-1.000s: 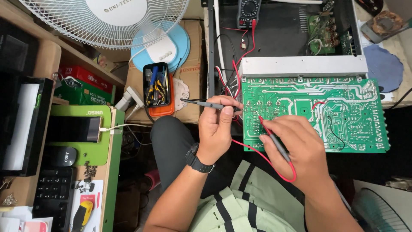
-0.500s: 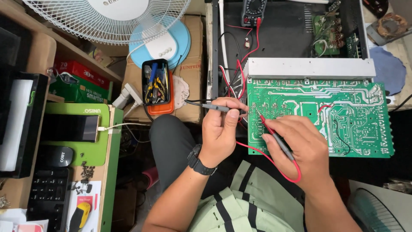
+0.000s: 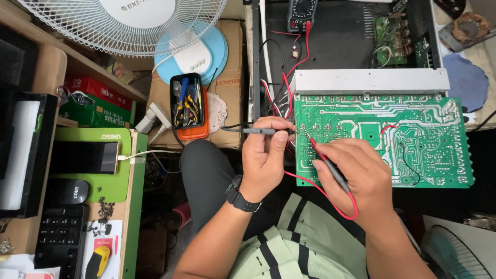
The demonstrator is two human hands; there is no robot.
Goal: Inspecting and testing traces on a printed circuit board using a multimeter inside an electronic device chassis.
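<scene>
- We are holding a black probe in our left hand, fingers clamped on its shaft, which is lying nearly level with its tip at the left edge of the green circuit board.
- Our right hand is gripping the red probe like a pen, fingers closed round it, tip touching the solder side near the board's left portion.
- The board is standing just below a silver heatsink bar, inside an open black chassis; a multimeter is sitting at the chassis top, its leads running down to us.
- We are judging that a slip of either tip could bridge neighbouring solder tracks, since they are lying close together.
- The red lead is looping under our right wrist and could snag and tug the probe off its point.
- Room is tight on the left: wires are crowding the board's edge, and a tool case is sitting near. The board's right side is lying open.
</scene>
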